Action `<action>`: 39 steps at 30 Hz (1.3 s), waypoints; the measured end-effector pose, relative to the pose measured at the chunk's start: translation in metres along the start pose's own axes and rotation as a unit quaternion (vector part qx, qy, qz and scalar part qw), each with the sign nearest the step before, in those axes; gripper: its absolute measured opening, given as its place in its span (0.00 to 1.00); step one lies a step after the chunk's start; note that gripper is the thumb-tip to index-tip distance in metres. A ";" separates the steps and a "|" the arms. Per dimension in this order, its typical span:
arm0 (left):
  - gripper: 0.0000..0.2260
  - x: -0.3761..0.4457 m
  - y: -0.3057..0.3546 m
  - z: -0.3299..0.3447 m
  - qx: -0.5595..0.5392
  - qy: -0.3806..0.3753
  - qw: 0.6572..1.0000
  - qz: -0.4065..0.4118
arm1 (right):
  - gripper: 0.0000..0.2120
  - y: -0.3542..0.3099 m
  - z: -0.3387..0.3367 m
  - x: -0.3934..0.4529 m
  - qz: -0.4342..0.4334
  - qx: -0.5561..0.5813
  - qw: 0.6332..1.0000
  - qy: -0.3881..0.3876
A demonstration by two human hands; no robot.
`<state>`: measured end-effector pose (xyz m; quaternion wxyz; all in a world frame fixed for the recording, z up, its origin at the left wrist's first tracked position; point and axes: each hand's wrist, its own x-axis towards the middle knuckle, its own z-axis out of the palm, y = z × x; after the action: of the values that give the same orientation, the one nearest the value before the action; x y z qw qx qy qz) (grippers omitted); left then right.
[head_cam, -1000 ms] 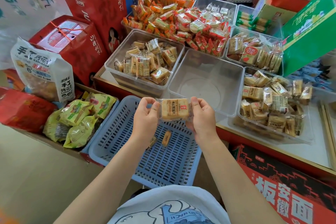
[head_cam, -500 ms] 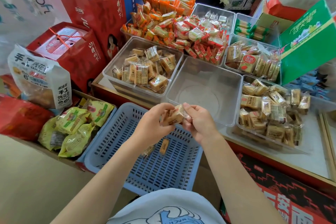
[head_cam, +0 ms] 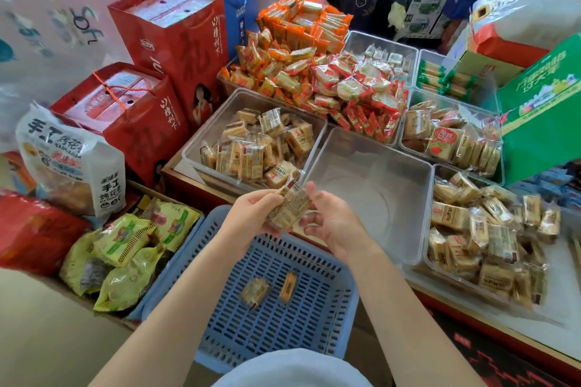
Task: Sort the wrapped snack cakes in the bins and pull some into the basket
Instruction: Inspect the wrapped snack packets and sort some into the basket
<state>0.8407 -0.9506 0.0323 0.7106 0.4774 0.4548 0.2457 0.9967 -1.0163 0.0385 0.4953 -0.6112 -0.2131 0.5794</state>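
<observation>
held: left hand (head_cam: 251, 214) grips a snack cake (head_cam: 290, 209) above the basket (head_cam: 314, 324); right hand (head_cam: 333, 223) seems spread beside it
done: two cakes (head_cam: 255, 291) inside basket
left: bins mostly unsorted

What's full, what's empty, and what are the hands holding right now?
Left hand: grips the held snack cake.
Right hand: fingers touch that cake.
Blue basket: holds two wrapped cakes.
Middle clear bin: empty.
Left clear bin: partly filled.
Right clear bin: well filled.
</observation>
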 end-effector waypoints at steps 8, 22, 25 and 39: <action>0.14 0.079 0.023 -0.038 0.102 0.147 0.979 0.100 | 0.10 -0.035 0.028 0.095 -0.010 0.017 0.998 0.058; 0.35 0.188 -0.043 -0.077 0.476 0.196 0.841 0.168 | 0.25 -0.027 0.049 0.236 -0.287 -0.511 0.801 0.120; 0.31 0.190 -0.050 -0.075 0.479 0.223 0.829 0.184 | 0.27 0.003 0.047 0.237 -0.262 -0.557 0.783 0.084; 0.33 0.160 -0.029 -0.069 0.502 0.184 0.838 0.111 | 0.34 -0.016 0.029 0.175 -0.232 -0.474 0.846 0.079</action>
<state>0.8523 -0.8061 -0.0690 0.2450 0.7616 0.5824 0.1441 1.0161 -0.8534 -0.0299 0.2807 -0.7476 -0.5579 0.2261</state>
